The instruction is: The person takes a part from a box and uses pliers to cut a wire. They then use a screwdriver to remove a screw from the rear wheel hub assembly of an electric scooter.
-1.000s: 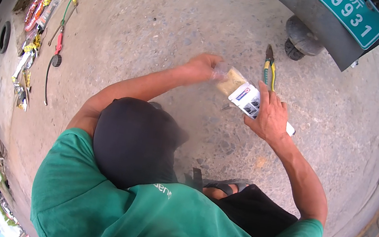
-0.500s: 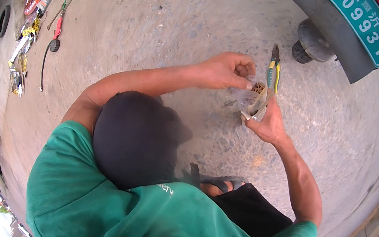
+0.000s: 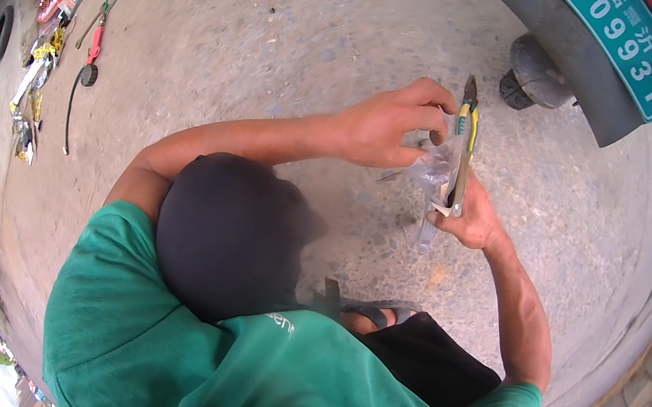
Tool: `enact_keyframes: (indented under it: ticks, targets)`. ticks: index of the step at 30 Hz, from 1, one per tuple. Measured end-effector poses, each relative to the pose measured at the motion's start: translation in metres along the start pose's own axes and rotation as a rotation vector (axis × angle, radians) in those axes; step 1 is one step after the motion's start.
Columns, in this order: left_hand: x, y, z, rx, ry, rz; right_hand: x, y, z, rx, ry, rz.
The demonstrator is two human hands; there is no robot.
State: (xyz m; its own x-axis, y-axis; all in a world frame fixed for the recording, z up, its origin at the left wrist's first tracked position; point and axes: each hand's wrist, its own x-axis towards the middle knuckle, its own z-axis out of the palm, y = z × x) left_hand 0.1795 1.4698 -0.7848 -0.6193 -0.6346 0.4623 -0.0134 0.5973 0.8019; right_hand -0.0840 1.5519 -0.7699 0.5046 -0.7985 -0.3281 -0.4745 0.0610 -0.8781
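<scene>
My right hand [image 3: 475,215] is closed on a small narrow package [image 3: 454,191], pale and stiff-looking, with its thumb along the lower end. Crumpled clear plastic [image 3: 434,169] bulges from the package's left side. Over that plastic, my left hand [image 3: 398,125] is bent with thumb and fingers apart; the thumb lies against or very near the plastic. What the package holds is hidden from this angle. Just beyond the package, pliers [image 3: 468,111] with green and yellow handles lie on the ground, partly covered by the package.
A vehicle's dark rear fender [image 3: 572,51] with a green plate overhangs at the upper right, a wheel [image 3: 516,89] beneath it. An air hose with a red inflator handle [image 3: 95,43], packaging litter [image 3: 41,65] and a tyre [image 3: 2,33] lie left. My dark-clad knee [image 3: 231,240] stands close.
My left fingers have spread and lifted from their curled pinch at the plastic. The package has turned more upright, so the brown clustered contents seen before are out of sight.
</scene>
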Motion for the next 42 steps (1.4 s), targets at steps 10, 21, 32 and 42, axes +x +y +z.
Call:
enact_keyframes:
  ticks: [10,21,32,42]
  targets:
    - [-0.004,-0.006,-0.001,-0.066,-0.206,0.024,-0.003,-0.002,-0.001,0.085,-0.111,0.058]
    - [-0.029,0.003,0.026,-0.044,-0.387,0.071,-0.016,0.011,0.013,-0.006,-0.302,0.137]
    - [-0.034,-0.014,0.025,-0.07,-0.392,0.061,-0.013,0.022,0.016,-0.005,-0.335,0.204]
    - [-0.027,-0.036,-0.011,-0.285,-0.213,-0.292,-0.011,0.042,-0.001,-0.024,-0.246,0.302]
